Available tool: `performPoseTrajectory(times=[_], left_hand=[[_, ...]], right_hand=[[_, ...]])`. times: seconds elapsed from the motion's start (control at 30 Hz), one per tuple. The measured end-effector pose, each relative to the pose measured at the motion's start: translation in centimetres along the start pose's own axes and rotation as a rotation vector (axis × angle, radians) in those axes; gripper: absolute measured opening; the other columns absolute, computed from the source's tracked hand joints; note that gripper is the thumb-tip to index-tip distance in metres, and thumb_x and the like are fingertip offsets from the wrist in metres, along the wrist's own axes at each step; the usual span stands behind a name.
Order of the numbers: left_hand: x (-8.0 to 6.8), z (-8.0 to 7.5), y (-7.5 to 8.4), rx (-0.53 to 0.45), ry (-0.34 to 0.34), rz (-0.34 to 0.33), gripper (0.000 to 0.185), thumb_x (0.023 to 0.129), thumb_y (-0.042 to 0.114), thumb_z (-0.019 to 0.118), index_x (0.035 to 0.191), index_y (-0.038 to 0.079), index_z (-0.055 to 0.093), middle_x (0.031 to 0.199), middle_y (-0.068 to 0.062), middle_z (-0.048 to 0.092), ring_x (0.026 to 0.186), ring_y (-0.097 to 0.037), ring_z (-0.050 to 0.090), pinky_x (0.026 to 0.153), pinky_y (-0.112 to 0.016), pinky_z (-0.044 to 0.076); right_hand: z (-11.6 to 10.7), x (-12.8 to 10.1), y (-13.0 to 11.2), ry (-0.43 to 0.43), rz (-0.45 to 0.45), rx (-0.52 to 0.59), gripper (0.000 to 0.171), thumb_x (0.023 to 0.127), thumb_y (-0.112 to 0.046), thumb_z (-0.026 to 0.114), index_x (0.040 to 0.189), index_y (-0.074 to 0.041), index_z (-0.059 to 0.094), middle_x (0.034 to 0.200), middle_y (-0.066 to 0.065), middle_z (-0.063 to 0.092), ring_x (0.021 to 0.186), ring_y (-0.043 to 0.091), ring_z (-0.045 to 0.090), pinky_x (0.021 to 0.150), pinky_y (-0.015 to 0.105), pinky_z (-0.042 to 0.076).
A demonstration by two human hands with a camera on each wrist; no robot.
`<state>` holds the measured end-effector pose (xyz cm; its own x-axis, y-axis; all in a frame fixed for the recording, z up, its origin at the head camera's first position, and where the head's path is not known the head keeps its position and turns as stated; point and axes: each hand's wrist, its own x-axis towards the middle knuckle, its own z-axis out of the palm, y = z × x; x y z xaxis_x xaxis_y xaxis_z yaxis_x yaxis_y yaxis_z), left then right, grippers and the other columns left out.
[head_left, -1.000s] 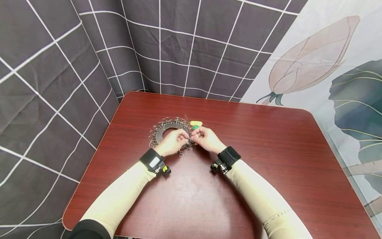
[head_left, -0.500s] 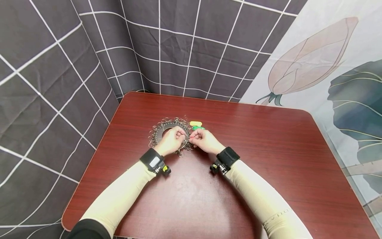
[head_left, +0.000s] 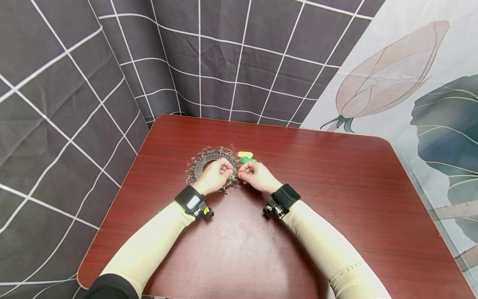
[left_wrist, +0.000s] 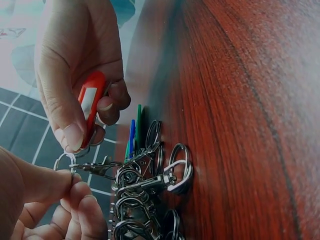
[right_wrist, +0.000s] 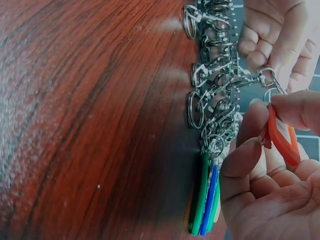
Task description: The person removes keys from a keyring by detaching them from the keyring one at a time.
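A flat grey disc [head_left: 199, 165] with a round hole lies on the table, metal clasps and split rings fringing its edge. Over its right side my left hand [head_left: 214, 177] pinches a split ring [left_wrist: 59, 160] between thumb and finger; the ring hangs on a swivel clasp [left_wrist: 97, 169] leading back to the disc. Facing it, my right hand [head_left: 259, 178] grips a red key tag [right_wrist: 285, 145] with a white label, its small ring close against the split ring. Fingertips partly cover where the two rings meet. Loose rings [right_wrist: 196, 110] hang below the hands.
Just beyond my right hand lie a yellow key tag [head_left: 245, 154] and a green key tag [head_left: 248, 160]. A blue tag [right_wrist: 209, 200] shows between green ones in the right wrist view. Grey checked cloth [head_left: 224, 62] hangs behind the red-brown table [head_left: 317, 166].
My right hand has turned slightly, uncovering more of the green tag. The left hand has shifted a little to the left. The disc stays in place.
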<state>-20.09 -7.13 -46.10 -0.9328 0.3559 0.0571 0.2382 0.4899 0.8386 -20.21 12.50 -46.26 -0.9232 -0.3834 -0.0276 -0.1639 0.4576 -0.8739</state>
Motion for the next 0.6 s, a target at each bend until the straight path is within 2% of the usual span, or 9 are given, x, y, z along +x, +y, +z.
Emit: performPoseTrajectory(times=[0.1,0.3,0.4,0.6], left_hand=[[0.0,0.0,-0.2,0.018,-0.012,0.018,0.006,0.091,0.007,0.064,0.096,0.005,0.064,0.085,-0.002,0.065,0.078,-0.016,0.063,0.074,-0.030,0.052],[-0.2,0.1,-0.3,0.025,-0.025,0.040,0.008,0.090,0.005,0.064,0.098,0.002,0.065,0.085,-0.004,0.065,0.079,-0.017,0.062,0.075,-0.031,0.052],[-0.2,0.1,-0.3,0.021,-0.023,0.034,0.008,0.091,0.005,0.064,0.098,0.001,0.065,0.086,-0.005,0.065,0.080,-0.018,0.062,0.076,-0.032,0.052],[-0.2,0.2,-0.3,0.021,-0.027,0.029,0.007,0.091,0.007,0.063,0.097,0.003,0.065,0.086,-0.003,0.064,0.079,-0.017,0.062,0.075,-0.031,0.052]], right_hand=[[-0.2,-0.2,-0.7,0.020,0.001,0.010,0.006,0.090,-0.004,0.064,0.093,0.001,0.063,0.081,0.020,0.066,0.067,0.030,0.064,0.056,0.023,0.049],[-0.8,-0.5,-1.7,0.034,0.015,0.052,0.015,0.092,0.002,0.060,0.100,0.013,0.059,0.089,0.033,0.062,0.076,0.050,0.062,0.056,0.018,0.046],[-0.8,0.0,-0.1,0.035,0.019,0.046,0.017,0.092,-0.003,0.063,0.102,0.010,0.060,0.089,0.030,0.065,0.075,0.047,0.063,0.055,0.017,0.045],[-1.3,-0.2,0.9,0.040,0.055,0.027,0.016,0.093,-0.009,0.064,0.102,0.004,0.063,0.085,0.020,0.068,0.073,0.035,0.065,0.058,0.024,0.049]])
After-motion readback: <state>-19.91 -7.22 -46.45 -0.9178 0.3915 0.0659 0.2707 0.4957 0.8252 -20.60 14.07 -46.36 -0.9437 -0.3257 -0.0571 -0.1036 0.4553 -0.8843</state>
